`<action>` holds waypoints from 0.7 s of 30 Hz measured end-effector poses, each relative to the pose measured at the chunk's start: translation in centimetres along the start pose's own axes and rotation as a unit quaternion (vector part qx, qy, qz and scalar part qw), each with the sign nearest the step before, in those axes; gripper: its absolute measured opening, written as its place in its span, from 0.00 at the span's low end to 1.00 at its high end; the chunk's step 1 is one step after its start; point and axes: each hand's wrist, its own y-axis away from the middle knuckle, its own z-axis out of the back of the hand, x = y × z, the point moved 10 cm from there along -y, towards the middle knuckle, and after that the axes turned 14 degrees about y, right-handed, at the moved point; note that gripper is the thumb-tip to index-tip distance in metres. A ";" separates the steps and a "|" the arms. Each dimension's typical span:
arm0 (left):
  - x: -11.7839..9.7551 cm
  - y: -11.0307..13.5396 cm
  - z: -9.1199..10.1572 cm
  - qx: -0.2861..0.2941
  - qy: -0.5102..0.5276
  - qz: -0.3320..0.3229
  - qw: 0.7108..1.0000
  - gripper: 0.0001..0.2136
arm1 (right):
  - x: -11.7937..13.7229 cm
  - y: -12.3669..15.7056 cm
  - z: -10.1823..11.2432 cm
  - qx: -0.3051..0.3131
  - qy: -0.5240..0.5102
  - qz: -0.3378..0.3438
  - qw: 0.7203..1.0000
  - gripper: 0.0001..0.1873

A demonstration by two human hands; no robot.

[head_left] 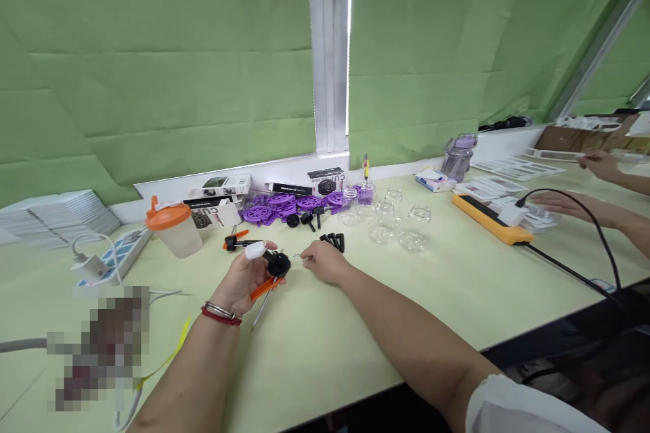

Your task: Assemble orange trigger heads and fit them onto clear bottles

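Observation:
My left hand [242, 283] is closed round a black round-ended part [278, 264] with a white tip [255, 250]. Under that hand an orange-handled tool [263, 289] shows, with a thin metal shaft [261, 311] slanting down; whether my fingers grip it, I cannot tell. My right hand [325, 261] rests on the table with fingertips pinched together beside a few tiny shiny metal pieces [296, 256]; what is between them is too small to make out. Several short black tubes [333, 241] lie just behind the right hand. Beyond the left hand is another black part [234, 242] with an orange piece.
Purple wheel-shaped parts [279, 208] are piled by the wall near cup holder boxes [223, 211]. Several clear glass jars [382, 233] stand right of them. An orange-lidded cup [177, 233] is at left, an orange power strip [490, 220] at right. Another person's hands [573, 206] work far right.

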 end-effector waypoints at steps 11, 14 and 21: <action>3.5 -0.5 -1.5 0.040 -0.028 0.101 0.994 0.21 | -0.3 -0.8 -1.0 0.020 0.013 -0.004 1.000 0.03; 4.0 -0.6 -1.2 0.031 -0.048 0.107 0.993 0.20 | -0.4 -0.6 -0.8 0.025 -0.003 -0.005 1.000 0.02; 5.0 -0.8 -0.7 0.038 -0.094 0.132 0.986 0.19 | -0.3 0.3 0.4 0.038 -0.226 -0.023 0.973 0.05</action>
